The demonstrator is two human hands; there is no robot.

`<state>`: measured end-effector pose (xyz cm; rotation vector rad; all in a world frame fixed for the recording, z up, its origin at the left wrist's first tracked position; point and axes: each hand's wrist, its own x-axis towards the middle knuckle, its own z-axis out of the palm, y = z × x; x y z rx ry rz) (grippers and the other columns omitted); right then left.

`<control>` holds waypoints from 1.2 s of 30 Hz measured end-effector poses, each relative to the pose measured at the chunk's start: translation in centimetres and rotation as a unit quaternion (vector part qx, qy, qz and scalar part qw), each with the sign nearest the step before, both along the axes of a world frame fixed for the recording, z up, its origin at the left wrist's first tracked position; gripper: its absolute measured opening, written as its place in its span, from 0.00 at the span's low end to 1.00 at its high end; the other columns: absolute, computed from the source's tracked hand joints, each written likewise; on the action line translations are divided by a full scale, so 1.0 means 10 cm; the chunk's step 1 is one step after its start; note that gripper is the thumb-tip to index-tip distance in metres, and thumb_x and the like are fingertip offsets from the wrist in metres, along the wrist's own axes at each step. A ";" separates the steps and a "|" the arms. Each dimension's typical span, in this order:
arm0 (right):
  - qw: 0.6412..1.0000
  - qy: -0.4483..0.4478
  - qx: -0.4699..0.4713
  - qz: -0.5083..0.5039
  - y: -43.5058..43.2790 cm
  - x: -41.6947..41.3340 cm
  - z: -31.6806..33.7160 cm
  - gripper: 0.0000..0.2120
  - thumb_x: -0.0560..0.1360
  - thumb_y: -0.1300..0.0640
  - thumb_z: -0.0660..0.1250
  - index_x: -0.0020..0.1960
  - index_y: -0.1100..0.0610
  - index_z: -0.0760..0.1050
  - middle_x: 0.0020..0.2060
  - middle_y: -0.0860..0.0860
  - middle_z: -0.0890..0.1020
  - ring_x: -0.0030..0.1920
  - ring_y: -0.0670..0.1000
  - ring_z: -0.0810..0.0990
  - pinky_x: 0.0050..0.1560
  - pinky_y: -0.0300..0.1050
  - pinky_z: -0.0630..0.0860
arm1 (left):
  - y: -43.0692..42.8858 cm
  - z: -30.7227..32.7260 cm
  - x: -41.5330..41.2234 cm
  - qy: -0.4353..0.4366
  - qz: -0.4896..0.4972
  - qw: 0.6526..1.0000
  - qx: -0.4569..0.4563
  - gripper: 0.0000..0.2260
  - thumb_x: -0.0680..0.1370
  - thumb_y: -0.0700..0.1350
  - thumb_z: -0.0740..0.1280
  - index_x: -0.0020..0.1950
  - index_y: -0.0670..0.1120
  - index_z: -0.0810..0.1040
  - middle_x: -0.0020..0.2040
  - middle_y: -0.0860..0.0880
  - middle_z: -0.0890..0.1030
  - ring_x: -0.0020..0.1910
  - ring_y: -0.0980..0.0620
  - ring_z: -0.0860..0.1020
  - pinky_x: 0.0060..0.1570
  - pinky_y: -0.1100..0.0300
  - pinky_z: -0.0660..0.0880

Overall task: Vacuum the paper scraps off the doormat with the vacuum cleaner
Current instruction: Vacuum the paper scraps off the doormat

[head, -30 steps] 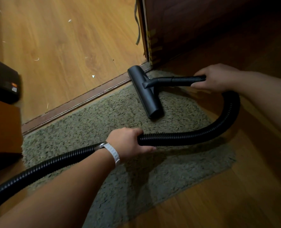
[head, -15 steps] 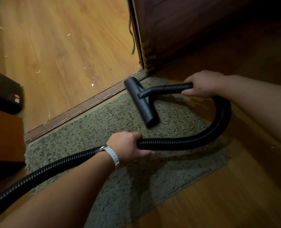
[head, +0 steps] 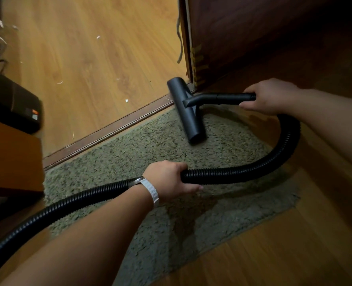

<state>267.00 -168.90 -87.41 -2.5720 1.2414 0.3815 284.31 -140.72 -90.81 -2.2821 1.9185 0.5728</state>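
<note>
The vacuum cleaner's body is lying outside the picture; only its black ribbed hose [head: 253, 170] is showing, running off the lower left corner. A stretch of the hose is hiding under the left hand [head: 167, 179], and its far end is disappearing behind the right hand [head: 272, 96]. Both forearms are being cut off by the frame edges. The right side of the scene is sitting in deep shadow, so the dark wooden door [head: 253, 34] there is hard to read.

The nozzle head [head: 186, 110] is a smooth, matte black bar with rounded ends. Its long axis is running from the threshold strip [head: 109, 129] toward the viewer; its far end is lying over the strip by the door's corner and its near end is resting on the doormat [head: 150, 145]. The rigid tube [head: 222, 99] is branching off to the right, roughly crosswise to the bar.

The right hand's fingers are curling tightly around the tube's end. The left hand, wearing a white wristband [head: 151, 190], is gripping the hose with fingers wrapped over it, above the mat's middle. Between the hands the hose is sweeping in a wide curve over the mat's right edge.

The doormat is a shaggy, grey-green rectangle on glossy wood-plank floor [head: 78, 58]. Small white paper scraps [head: 126, 100] are lying on the floor beyond the threshold; none can be made out on the mat. A black box-like object [head: 12, 102] is sitting at the left.
</note>
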 end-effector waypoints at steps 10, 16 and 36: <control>1.000 0.013 0.009 -0.001 -0.06 0.07 -0.13 0.16 0.78 0.39 0.63 0.62 0.45 0.75 0.40 0.50 0.79 0.39 0.51 0.78 0.37 0.47 0.75 | -0.01 -0.04 0.04 -0.011 0.005 1.000 -0.001 0.28 0.67 0.78 0.58 0.41 0.53 0.71 0.33 0.56 0.76 0.34 0.54 0.77 0.36 0.58 0.78; 0.999 0.008 -0.011 0.037 0.06 0.19 -0.10 0.15 0.78 0.39 0.62 0.60 0.44 0.75 0.40 0.49 0.78 0.39 0.50 0.77 0.34 0.45 0.72 | 0.05 0.01 -0.01 -0.013 -0.005 1.000 0.014 0.27 0.68 0.77 0.60 0.44 0.53 0.74 0.34 0.56 0.76 0.35 0.54 0.77 0.35 0.60 0.76; 1.000 -0.001 -0.023 -0.013 0.02 -0.09 -0.08 0.16 0.78 0.39 0.63 0.60 0.46 0.76 0.40 0.49 0.79 0.39 0.51 0.78 0.40 0.49 0.78 | 0.03 -0.03 0.02 -0.010 0.014 1.000 -0.015 0.27 0.68 0.77 0.60 0.43 0.53 0.72 0.34 0.55 0.76 0.34 0.54 0.77 0.34 0.59 0.75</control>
